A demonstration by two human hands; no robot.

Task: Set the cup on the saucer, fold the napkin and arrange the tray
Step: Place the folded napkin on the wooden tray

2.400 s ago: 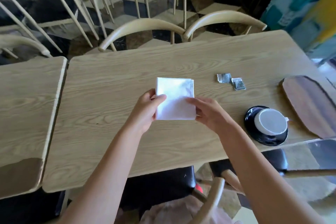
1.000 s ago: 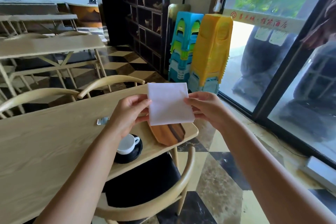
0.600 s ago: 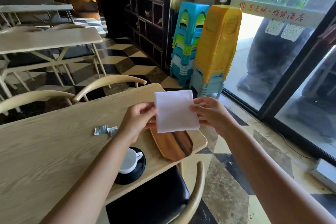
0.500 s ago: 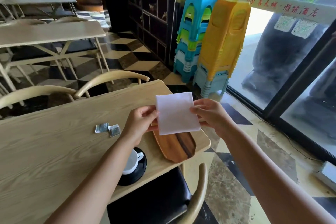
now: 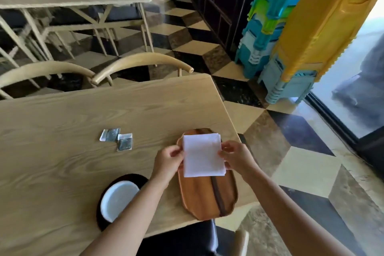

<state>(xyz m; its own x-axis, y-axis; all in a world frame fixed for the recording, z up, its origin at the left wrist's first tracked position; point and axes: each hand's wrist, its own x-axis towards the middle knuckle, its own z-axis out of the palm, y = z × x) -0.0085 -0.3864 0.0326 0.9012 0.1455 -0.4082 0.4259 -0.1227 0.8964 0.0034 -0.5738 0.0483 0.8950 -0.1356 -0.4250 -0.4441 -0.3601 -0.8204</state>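
Note:
A folded white napkin (image 5: pixel 202 155) lies over the far half of the oval wooden tray (image 5: pixel 207 197) at the table's right end. My left hand (image 5: pixel 168 161) pinches the napkin's left edge and my right hand (image 5: pixel 235 157) pinches its right edge. Whether the napkin rests on the tray or hovers just above it, I cannot tell. Left of the tray, a white cup (image 5: pixel 117 198) sits on a black saucer (image 5: pixel 133 177); my left forearm crosses over part of both.
Two small silver packets (image 5: pixel 117 139) lie on the wooden table (image 5: pixel 62 141) behind the cup. Curved wooden chair backs (image 5: pixel 143 62) stand at the far side. Stacked plastic stools (image 5: pixel 291 27) stand on the floor beyond the table's right edge.
Both hands have carried the napkin from the table's middle to the right and lowered it from the air down onto the far part of the tray. The view has tilted downward.

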